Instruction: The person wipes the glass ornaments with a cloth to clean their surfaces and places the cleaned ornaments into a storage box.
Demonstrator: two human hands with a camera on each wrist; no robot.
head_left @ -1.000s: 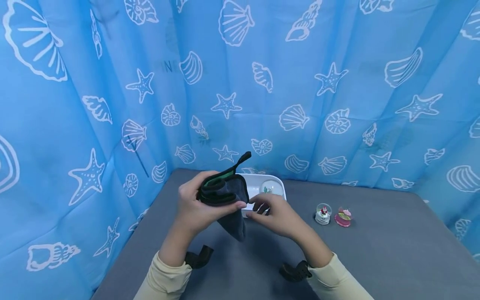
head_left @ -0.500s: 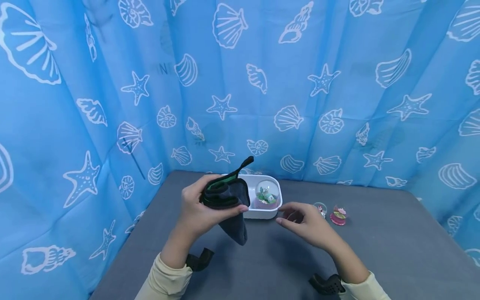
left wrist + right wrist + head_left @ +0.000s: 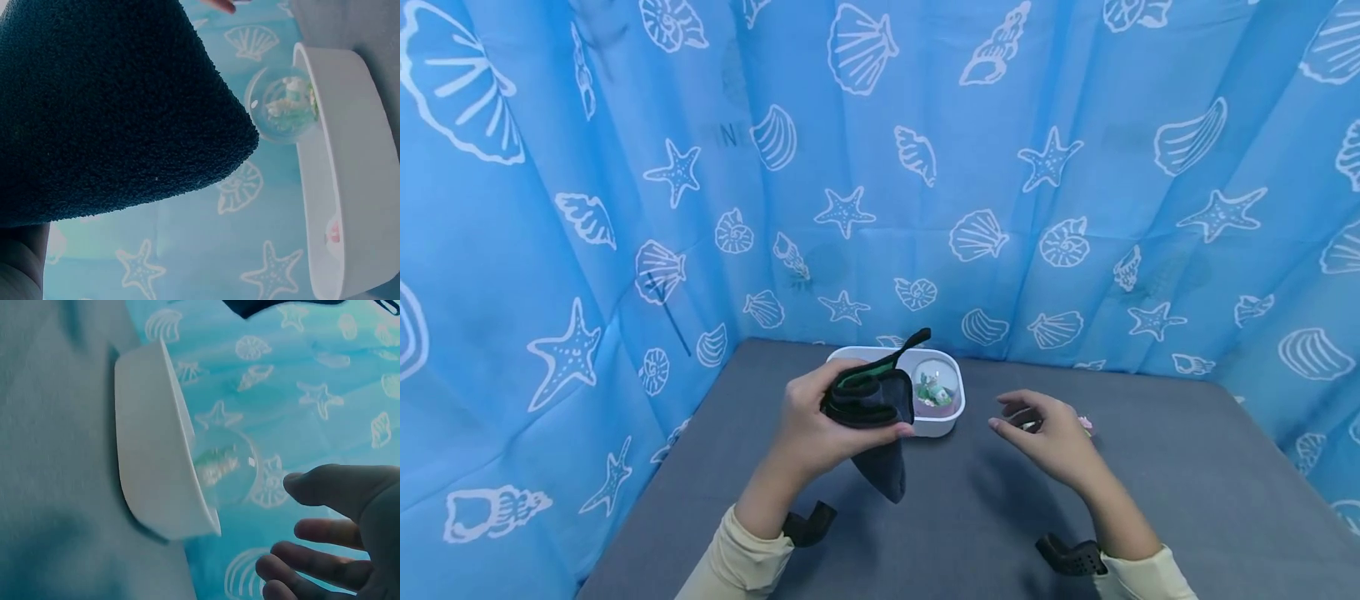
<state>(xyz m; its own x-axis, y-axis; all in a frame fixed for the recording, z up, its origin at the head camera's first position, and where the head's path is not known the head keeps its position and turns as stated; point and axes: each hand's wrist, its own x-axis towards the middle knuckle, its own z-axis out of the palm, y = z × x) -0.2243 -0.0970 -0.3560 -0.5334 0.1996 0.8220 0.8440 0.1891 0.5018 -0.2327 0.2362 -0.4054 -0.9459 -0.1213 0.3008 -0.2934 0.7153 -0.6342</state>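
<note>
In the head view my left hand (image 3: 812, 417) grips a folded dark towel (image 3: 880, 467) with black edging, a green inner edge and a hanging loop. The towel's lower end hangs down in front of a white tub (image 3: 934, 428), and its fuzzy surface fills much of the left wrist view. Inside the tub's right end sits a clear snow globe (image 3: 934, 390) with green and white figures. To the tub's right, my right hand (image 3: 1052, 437) hovers above the table, fingers loosely bent and holding nothing. The right wrist view shows its thumb and fingers apart, near the globe (image 3: 222, 465).
A small pink ornament (image 3: 1086, 425) stands on the grey table (image 3: 940, 533), partly behind the right hand, which also hides most of another small globe. Another white-and-red item (image 3: 334, 235) shows inside the tub. A blue shell-print curtain (image 3: 880, 167) hangs behind.
My right hand has moved right, away from the towel and tub, and now covers most of the small globe on the table. The left hand and towel have shifted slightly right.
</note>
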